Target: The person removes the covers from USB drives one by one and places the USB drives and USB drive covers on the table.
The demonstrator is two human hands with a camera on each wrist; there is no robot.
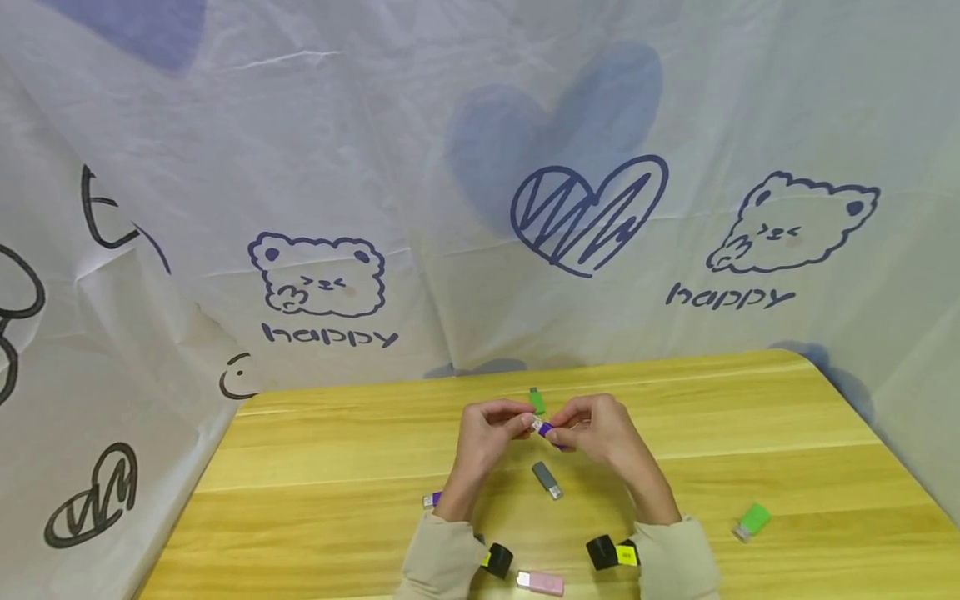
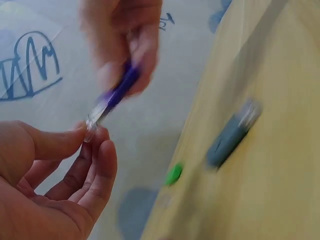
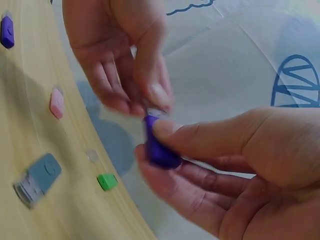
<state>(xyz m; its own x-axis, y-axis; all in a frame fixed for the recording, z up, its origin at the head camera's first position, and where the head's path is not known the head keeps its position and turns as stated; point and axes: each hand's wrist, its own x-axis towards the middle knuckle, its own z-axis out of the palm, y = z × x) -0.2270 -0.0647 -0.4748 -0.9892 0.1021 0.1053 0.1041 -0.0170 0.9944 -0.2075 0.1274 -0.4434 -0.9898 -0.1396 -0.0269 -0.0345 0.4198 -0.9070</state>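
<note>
In front of me, above the table, my right hand (image 1: 606, 433) pinches a purple USB flash drive (image 3: 161, 147) between thumb and fingers. Its metal plug points at my left hand (image 1: 483, 442). The thumb and fingertips of that left hand pinch a small clear cap (image 2: 91, 131) at the plug end. Blur hides whether the cap still sits on the plug. Below the hands lies a grey USB flash drive (image 1: 547, 480), and just beyond them a green USB flash drive (image 1: 537, 401).
Nearer me on the wooden table (image 1: 322, 467) lies a pink USB flash drive (image 1: 542, 583). Another purple one (image 1: 431, 500) is partly behind my left forearm. A second green one (image 1: 752, 522) lies at the right. A printed cloth (image 1: 420, 167) hangs behind the table.
</note>
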